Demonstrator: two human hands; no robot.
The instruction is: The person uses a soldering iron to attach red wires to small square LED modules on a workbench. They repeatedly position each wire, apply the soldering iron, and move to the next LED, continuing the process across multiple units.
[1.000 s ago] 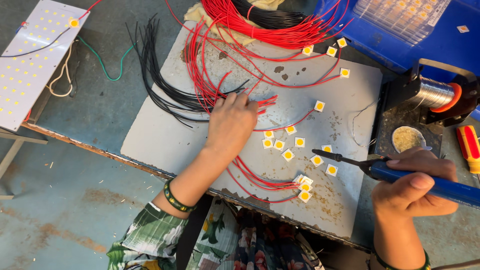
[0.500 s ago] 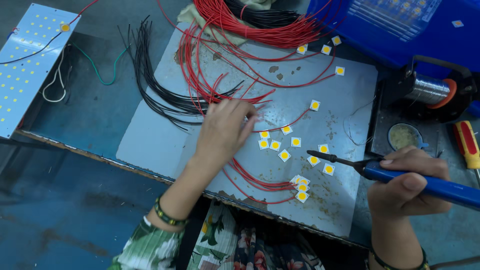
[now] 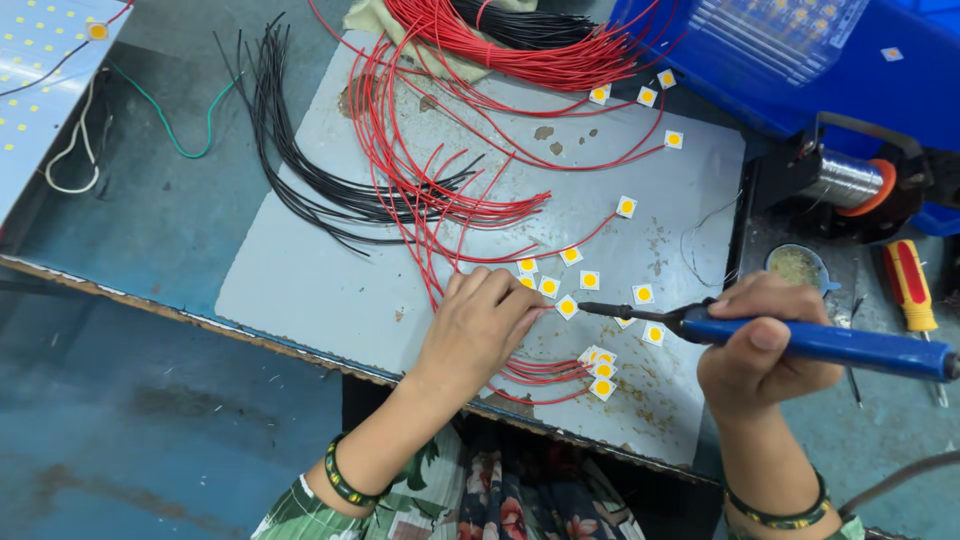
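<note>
A: What are the hands doing?

B: The right hand (image 3: pixel 765 345) is wrapped around the blue handle of a soldering iron (image 3: pixel 800 338), thumb on top, with the tip reaching left toward a small square LED chip (image 3: pixel 567 306) on the grey work mat (image 3: pixel 300 290). The left hand (image 3: pixel 480 325) lies palm down beside that chip, fingers together and bent, fingertips pressing near it. I judge it is steadying the chip or a wire end, though what sits under the fingers is hidden.

A: Why is the iron held so low and flat?

B: Likely so the tip meets the chip's pad sideways while the hand stays off the hot end.

A: What lies around them?

B: More yellow-centred chips are scattered nearby, and a small cluster with red leads (image 3: pixel 598 365) sits at the near edge. Loose red wires (image 3: pixel 440 190) and black wires (image 3: pixel 300 170) fan out on the far left of the mat, some trailing close to the left hand. To the right on the bench are a solder spool (image 3: pixel 845 180), a small flux tin (image 3: pixel 797 265) and a red-handled screwdriver (image 3: pixel 910 285). An LED panel (image 3: pixel 40 70) lies far left.
</note>
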